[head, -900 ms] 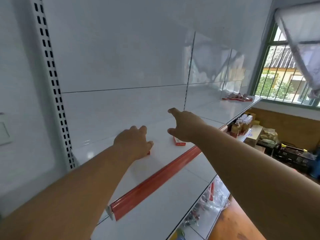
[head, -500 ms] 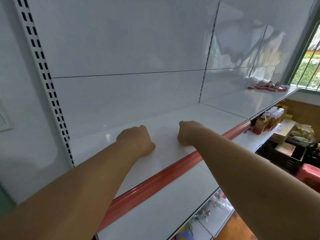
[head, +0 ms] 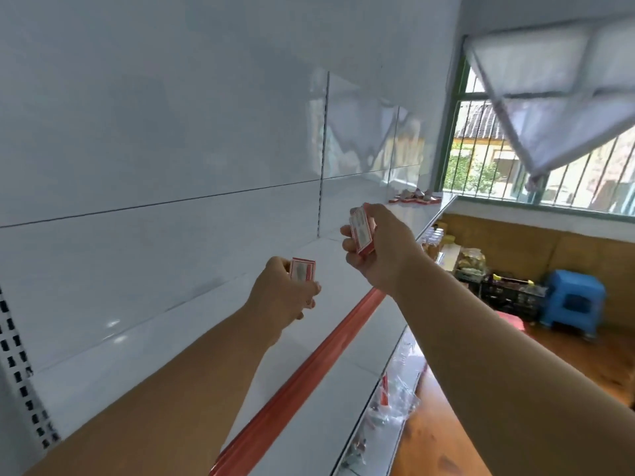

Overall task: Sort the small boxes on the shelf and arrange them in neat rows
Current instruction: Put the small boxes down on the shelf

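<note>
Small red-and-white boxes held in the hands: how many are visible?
2. One box is gripped by the left hand; the other box by the right hand. A far cluster on the shelf may contain more, too blurred to count.

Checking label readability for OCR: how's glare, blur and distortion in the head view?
Head view: daylight from the barred window throws bright reflections on the glossy back panel; the print on the small boxes in the left hand and right hand is blurred and unreadable; wide-angle distortion bends the red shelf edge and stretches the forearms; the far row of boxes is too small to read.
</note>
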Motion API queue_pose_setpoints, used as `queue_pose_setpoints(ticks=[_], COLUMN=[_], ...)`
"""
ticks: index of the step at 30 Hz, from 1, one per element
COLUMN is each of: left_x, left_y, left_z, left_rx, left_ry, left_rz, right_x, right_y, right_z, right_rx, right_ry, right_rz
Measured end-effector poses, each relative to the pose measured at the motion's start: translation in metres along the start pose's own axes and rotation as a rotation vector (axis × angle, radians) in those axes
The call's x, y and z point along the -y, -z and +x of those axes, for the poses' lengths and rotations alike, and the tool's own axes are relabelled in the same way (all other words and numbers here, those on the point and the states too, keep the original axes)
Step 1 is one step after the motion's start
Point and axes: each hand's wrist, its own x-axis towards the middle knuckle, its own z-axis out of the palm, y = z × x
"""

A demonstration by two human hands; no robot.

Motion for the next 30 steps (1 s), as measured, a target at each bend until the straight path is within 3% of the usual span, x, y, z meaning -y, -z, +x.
queue_pose_setpoints(ticks=[6, 12, 21, 30], left_x=[-0.033, -0.070, -0.131, -0.124], left_y=[-0.088, -0.222, -0.380, -0.478], left_z=[0.020, 0.060, 0.160, 0.333], left_rx=[0.125, 0.211, 0.181, 0.163], left_ry=[-0.051, -0.053, -0.076, -0.070], left_rz=[-0.079, -0.194, -0.132, -0.097], right_x=[0.038, 0.089, 0.164, 0.175], right_y=[0.077, 0.189, 0.321, 0.397], right_z=[-0.010, 0.020, 0.155, 0.348], right_rx=[-0.108, -0.212, -0.209, -0.201], right_ry=[0.193, 0.340, 0.357, 0.403], right_rz=[-0.163, -0.271, -0.410, -0.444])
